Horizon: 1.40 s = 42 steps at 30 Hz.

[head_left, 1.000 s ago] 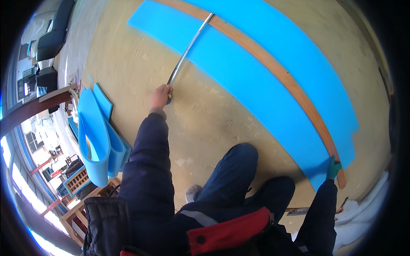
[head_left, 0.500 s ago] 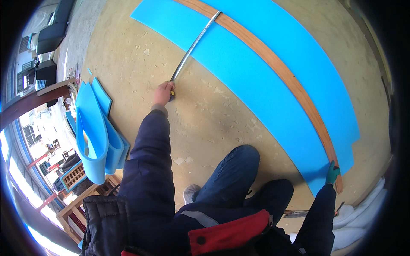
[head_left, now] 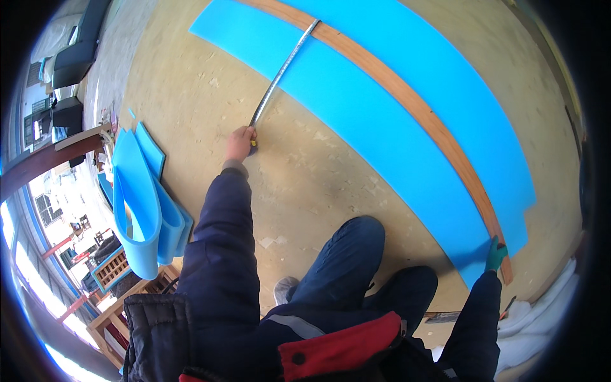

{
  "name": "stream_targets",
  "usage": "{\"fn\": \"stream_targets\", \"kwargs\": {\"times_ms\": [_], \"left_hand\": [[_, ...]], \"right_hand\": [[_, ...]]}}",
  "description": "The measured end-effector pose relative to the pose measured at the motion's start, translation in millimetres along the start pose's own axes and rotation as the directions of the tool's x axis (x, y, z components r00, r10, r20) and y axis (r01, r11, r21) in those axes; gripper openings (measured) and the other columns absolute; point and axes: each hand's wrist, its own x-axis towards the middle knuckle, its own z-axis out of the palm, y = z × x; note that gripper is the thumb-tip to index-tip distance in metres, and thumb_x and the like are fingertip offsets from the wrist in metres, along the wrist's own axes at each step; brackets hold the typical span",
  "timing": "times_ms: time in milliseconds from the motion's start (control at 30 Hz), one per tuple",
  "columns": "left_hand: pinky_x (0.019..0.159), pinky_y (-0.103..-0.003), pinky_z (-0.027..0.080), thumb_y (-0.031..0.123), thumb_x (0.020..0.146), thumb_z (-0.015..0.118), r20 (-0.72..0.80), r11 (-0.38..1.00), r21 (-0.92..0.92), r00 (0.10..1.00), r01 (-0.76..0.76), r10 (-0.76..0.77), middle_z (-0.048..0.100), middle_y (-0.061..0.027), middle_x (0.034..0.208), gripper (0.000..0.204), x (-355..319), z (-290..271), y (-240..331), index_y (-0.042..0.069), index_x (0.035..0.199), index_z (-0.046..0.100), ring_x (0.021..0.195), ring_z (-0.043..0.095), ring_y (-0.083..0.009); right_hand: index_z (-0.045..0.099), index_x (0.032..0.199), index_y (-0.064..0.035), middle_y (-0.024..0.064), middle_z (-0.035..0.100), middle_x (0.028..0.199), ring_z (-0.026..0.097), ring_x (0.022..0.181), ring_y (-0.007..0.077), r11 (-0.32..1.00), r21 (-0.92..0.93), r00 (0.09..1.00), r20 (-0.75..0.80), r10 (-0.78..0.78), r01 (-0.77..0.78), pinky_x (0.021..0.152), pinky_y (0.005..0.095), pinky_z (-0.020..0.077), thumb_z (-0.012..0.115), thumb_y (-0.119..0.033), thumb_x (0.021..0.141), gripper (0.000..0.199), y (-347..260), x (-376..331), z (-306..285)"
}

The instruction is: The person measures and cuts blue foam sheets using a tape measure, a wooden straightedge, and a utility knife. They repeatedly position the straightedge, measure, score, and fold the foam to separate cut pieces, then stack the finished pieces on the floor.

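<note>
My bare left hand [head_left: 240,144] is closed round the case of a tape measure [head_left: 278,77], its dark and yellow body mostly hidden by my fingers. The silver blade runs out across a blue foam sheet [head_left: 356,121], and its far end meets a long wooden strip [head_left: 407,95]. That strip lies lengthwise over the foam and looks curved in this view. At the strip's near right end, my right hand [head_left: 495,256] in a green glove grips the wood, with the fingers over its edge. The foam lies flat on a tan surface.
Folded blue foam [head_left: 137,210] stands at the left beside wooden frames [head_left: 111,270]. Dark upholstered pieces [head_left: 76,57] are at the far left. White soft material [head_left: 531,325] lies low on the right. My knees [head_left: 350,254] rest near the foam's inner edge.
My left hand and the tape measure have shifted slightly left, the blade's far end with them. The wooden strip has moved slightly, its near end a little up. Both hands keep their grip.
</note>
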Motion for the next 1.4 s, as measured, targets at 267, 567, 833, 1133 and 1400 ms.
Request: {"fn": "stream_targets", "kwargs": {"times_ms": [267, 567, 833, 1133, 1400], "left_hand": [[0.096, -0.04, 0.055, 0.01, 0.097, 0.053, 0.081, 0.946, 0.2, 0.966, -0.257, 0.245, 0.073, -0.0132, 0.113, 0.023, -0.1, 1.1, -24.2, 0.007, 0.107, 0.074, 0.109, 0.07, -0.0291], [0.075, -0.039, 0.055, 0.052, 0.108, 0.055, -0.259, 0.635, -0.679, 0.689, 0.368, -0.676, 0.064, -0.0065, 0.114, 0.049, -140.5, 59.1, -123.4, 0.009, 0.127, 0.069, 0.093, 0.063, -0.0202], [0.086, -0.046, 0.058, 0.051, 0.1, 0.063, -0.152, 0.751, 0.126, 0.761, 0.648, -0.631, 0.075, -0.017, 0.105, 0.059, -161.7, 79.6, -165.0, -0.005, 0.116, 0.073, 0.094, 0.07, -0.0308], [0.093, -0.046, 0.052, 0.043, 0.098, 0.069, 0.136, 0.922, 0.384, 0.985, 0.051, -0.111, 0.078, -0.0235, 0.107, 0.052, -113.3, 77.8, -40.1, -0.007, 0.109, 0.076, 0.103, 0.069, -0.0326], [0.104, -0.042, 0.052, 0.043, 0.096, 0.073, 0.166, 0.894, 0.435, 0.985, -0.108, 0.038, 0.078, -0.0233, 0.12, 0.052, -132.4, 100.9, 91.3, -0.004, 0.118, 0.079, 0.117, 0.071, -0.0334]], "right_hand": [[0.06, 0.114, 0.0107, 0.0281, 0.06, 0.112, 0.057, 0.105, 0.0416, 0.992, -0.057, 0.991, -0.058, -0.119, 0.116, 0.093, 0.0544, 0.0474, 0.069, -0.056, 0.102, 0.069, 30.5, 7.0, 21.3], [0.045, 0.154, 0.0083, 0.0358, 0.047, 0.158, 0.047, 0.148, 0.0472, 0.985, -0.095, 0.989, -0.022, 0.144, -0.145, 0.121, 0.0521, 0.0401, 0.07, -0.057, 0.099, 0.09, -88.1, -49.4, -16.1], [0.042, 0.157, 0.0006, 0.0329, 0.056, 0.151, 0.057, 0.14, 0.0418, 0.731, 0.486, 0.844, 0.025, 0.536, -0.479, 0.113, 0.048, 0.0466, 0.067, -0.047, 0.103, 0.077, 37.7, -243.2, -49.7], [0.058, 0.13, 0.0018, 0.0299, 0.073, 0.121, 0.072, 0.115, 0.044, 0.378, 0.315, 0.434, 0.13, 0.892, -0.871, 0.098, 0.0525, 0.0555, 0.081, -0.056, 0.082, 0.078, 152.5, -439.6, 62.3], [0.065, 0.102, -0.0021, 0.0147, 0.074, 0.087, 0.075, 0.082, 0.0258, 0.418, 0.462, 0.584, 0.308, 0.752, -0.782, 0.076, 0.0459, 0.0595, 0.077, -0.033, 0.089, 0.035, 163.1, -448.6, 10.6]]}}
